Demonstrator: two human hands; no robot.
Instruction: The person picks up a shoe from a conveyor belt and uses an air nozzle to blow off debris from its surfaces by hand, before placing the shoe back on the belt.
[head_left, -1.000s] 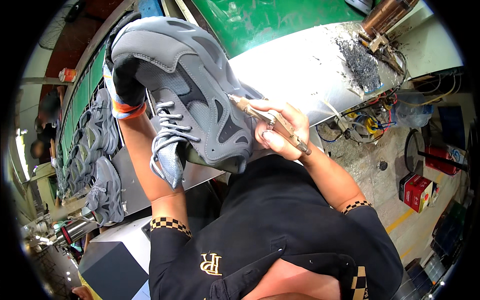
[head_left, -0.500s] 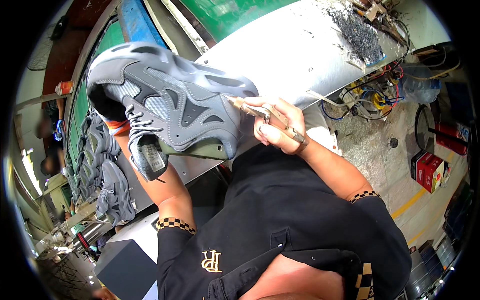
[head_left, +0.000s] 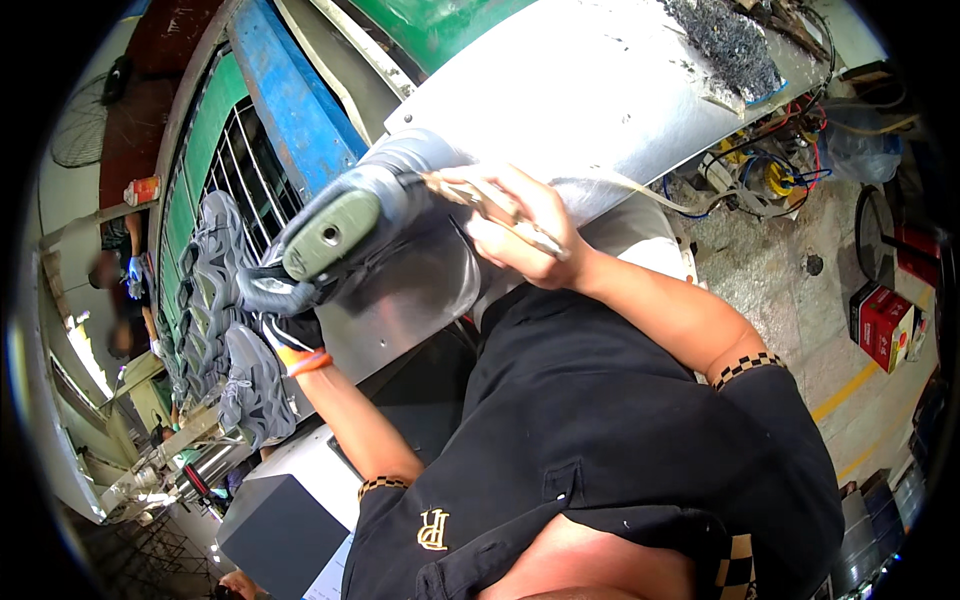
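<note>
1. A shiny silver counter [head_left: 600, 100] runs across the top
2. A heap of dark grey scraps [head_left: 725, 40] lies on its far right end
3. A green rack [head_left: 215, 130] with metal bars stands on the left
4. Grey shoes [head_left: 215, 290] sit on the rack in a row
5. The grey floor [head_left: 770, 270] on the right has tangled wires [head_left: 770, 175] and a red box [head_left: 885, 320] on it

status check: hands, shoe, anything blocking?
Left hand inside grey shoe, sole toward camera. Right hand grips thin brush, tip at the sole edge. Nothing between brush and shoe; more grey shoes racked to the left.
</note>
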